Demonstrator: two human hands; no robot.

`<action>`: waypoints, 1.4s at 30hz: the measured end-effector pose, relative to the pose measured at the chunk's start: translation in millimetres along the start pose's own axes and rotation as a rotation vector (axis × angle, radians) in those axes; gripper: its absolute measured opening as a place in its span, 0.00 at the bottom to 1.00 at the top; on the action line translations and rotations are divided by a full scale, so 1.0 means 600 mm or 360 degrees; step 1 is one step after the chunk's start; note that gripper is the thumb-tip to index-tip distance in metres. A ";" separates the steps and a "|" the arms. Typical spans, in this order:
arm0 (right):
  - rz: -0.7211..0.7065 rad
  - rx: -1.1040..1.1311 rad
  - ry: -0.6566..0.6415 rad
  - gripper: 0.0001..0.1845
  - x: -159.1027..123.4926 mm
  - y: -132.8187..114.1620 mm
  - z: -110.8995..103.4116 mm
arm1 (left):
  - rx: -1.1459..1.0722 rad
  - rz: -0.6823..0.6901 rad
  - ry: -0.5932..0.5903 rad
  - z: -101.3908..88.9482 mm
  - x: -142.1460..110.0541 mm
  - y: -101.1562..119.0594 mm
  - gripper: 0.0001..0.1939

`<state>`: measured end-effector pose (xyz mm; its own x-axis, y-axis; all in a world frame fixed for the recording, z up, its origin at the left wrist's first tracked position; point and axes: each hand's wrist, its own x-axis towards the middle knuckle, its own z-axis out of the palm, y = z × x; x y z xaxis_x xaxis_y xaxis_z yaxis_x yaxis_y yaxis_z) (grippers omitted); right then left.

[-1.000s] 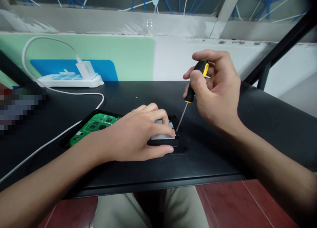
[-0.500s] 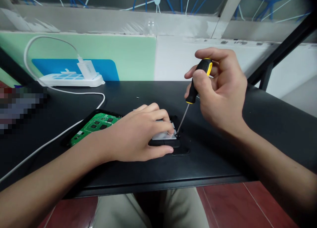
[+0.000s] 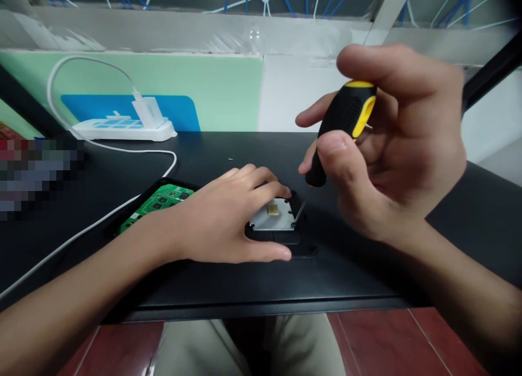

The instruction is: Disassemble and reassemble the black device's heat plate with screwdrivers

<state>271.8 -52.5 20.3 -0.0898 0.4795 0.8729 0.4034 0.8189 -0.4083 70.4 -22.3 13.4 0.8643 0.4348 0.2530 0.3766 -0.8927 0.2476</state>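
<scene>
Screwdriver [image 3: 341,117] held in right hand [image 3: 416,142], tip by silver plate [image 3: 278,222], left hand [image 3: 226,215] (spread wide) alongside

The room's light is fairly even and a little dim, though I can't make out its source. Left of the screwdriver [image 3: 342,112], the metal plate [image 3: 281,221] gives off a pale gleam; below the screwdriver and rightward, a dark, soft-edged shadow spreads over the black counter [image 3: 346,262]. The right fingers [image 3: 387,66] round it look slightly soft. Far to its left, a patch [image 3: 41,174] breaks into coarse squares; above and right, the corner blackens, and shapes stretch toward the edges.
</scene>
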 end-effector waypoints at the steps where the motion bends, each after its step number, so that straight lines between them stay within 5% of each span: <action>1: 0.0001 0.0003 -0.0008 0.21 0.000 -0.003 0.000 | 0.0000 -0.0003 -0.0018 0.000 -0.001 0.000 0.38; 8: 0.0049 0.0090 -0.0040 0.24 0.000 0.008 0.001 | 0.0021 -0.0005 -0.0120 0.003 -0.004 -0.004 0.47; 15: -0.0428 -0.0122 0.0156 0.24 0.014 0.046 -0.003 | 0.0000 0.0047 -0.0037 0.003 -0.001 -0.003 0.38; 21: -0.0196 0.0055 0.0169 0.20 0.007 0.038 0.003 | 0.0053 0.0078 0.0041 0.002 0.002 -0.002 0.30; 30: -0.0393 -0.0226 0.0198 0.22 0.017 0.033 -0.005 | 0.0112 0.0084 0.0061 0.008 0.000 -0.004 0.28; 37: -0.0101 -0.0079 0.0126 0.23 0.006 0.022 -0.004 | 0.0108 0.0097 0.0053 0.006 0.002 -0.006 0.27; 42: -0.0246 -0.0109 0.0161 0.21 0.008 0.032 -0.002 | 0.0143 0.0113 0.0056 0.005 0.002 -0.005 0.27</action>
<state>280.4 -34.7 16.9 -0.0649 0.3129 0.9476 0.4534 0.8552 -0.2513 71.6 -19.2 9.9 0.8782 0.3727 0.2998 0.3446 -0.9277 0.1436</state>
